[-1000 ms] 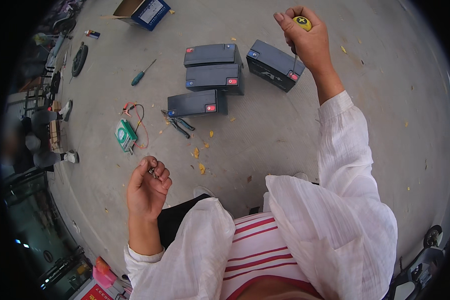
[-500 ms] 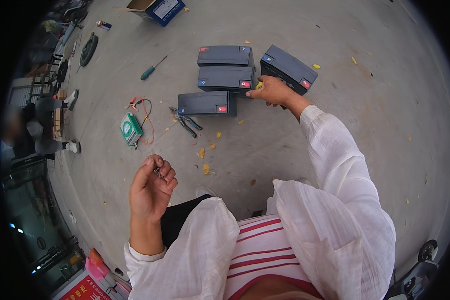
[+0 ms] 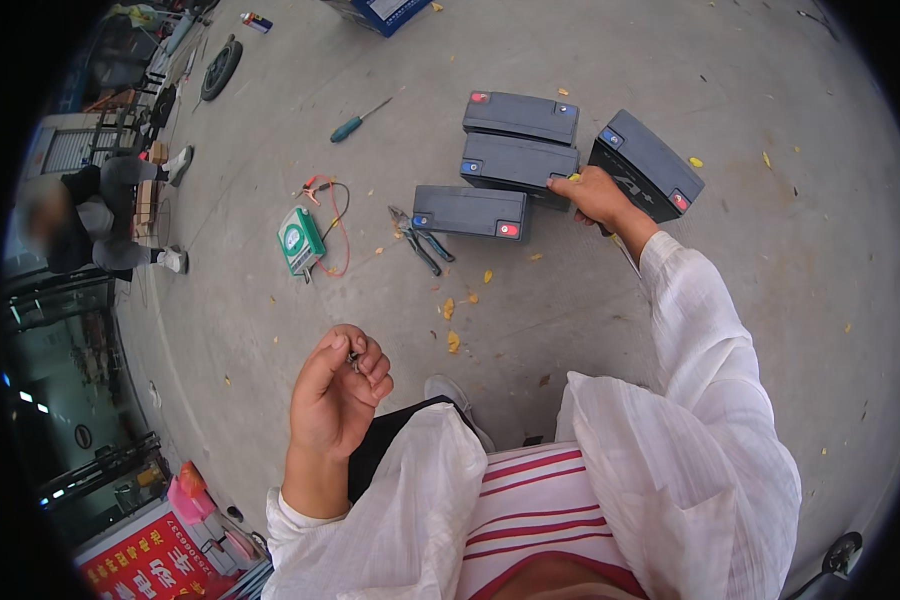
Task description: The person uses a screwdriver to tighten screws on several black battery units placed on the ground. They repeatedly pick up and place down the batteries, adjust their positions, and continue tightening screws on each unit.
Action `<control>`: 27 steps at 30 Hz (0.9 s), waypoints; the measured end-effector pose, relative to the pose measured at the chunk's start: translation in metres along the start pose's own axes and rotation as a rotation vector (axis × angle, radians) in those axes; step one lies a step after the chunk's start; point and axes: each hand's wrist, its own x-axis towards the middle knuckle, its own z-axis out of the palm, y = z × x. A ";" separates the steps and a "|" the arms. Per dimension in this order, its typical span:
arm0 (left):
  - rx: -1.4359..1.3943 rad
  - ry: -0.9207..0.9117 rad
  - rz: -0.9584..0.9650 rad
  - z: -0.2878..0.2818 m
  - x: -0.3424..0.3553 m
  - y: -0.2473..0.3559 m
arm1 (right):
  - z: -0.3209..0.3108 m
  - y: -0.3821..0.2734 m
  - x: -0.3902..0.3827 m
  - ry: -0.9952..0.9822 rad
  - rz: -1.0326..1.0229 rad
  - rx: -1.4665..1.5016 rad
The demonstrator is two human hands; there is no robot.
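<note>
Four-sided dark grey batteries with red and blue terminal corners lie on the concrete: a far battery (image 3: 520, 117), a middle battery (image 3: 518, 158), a near battery (image 3: 470, 212) and a slanted battery (image 3: 635, 170) on the right. My right hand (image 3: 602, 197) is closed over the right end of the middle battery, beside the slanted one. A yellow and black handle (image 3: 575, 178) shows partly between its fingers; the rest is hidden. My left hand (image 3: 340, 390), palm up and curled, holds small metal pieces (image 3: 353, 362), perhaps screws, in front of my body.
Pliers (image 3: 420, 240) lie left of the near battery. Farther left are a green and white device (image 3: 299, 242) with red and black clip leads and a screwdriver (image 3: 348, 129). A blue box (image 3: 385, 14) and a wheel (image 3: 221, 70) stand farther off. A seated person (image 3: 100, 215) is at left.
The view has shifted, so the floor things appear farther right. My right hand stays by the middle battery's right end. My left hand remains curled around the metal pieces.
</note>
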 end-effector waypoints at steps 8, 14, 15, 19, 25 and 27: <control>0.007 -0.033 -0.022 0.012 0.015 0.000 | -0.001 -0.008 -0.003 -0.032 -0.093 0.019; 0.002 -0.051 -0.016 0.021 0.030 -0.008 | -0.002 -0.010 -0.005 -0.022 -0.105 0.026; 0.010 -0.048 -0.013 0.022 0.031 -0.008 | -0.001 -0.010 -0.007 -0.007 -0.115 0.031; 0.015 -0.014 0.009 0.031 0.040 -0.011 | -0.007 0.007 -0.004 -0.071 -0.072 0.253; -0.046 0.080 0.042 0.045 0.073 -0.013 | -0.011 0.012 -0.011 -0.047 -0.060 0.270; 0.065 0.071 0.094 0.025 0.098 -0.008 | -0.005 0.014 -0.008 -0.003 -0.040 0.197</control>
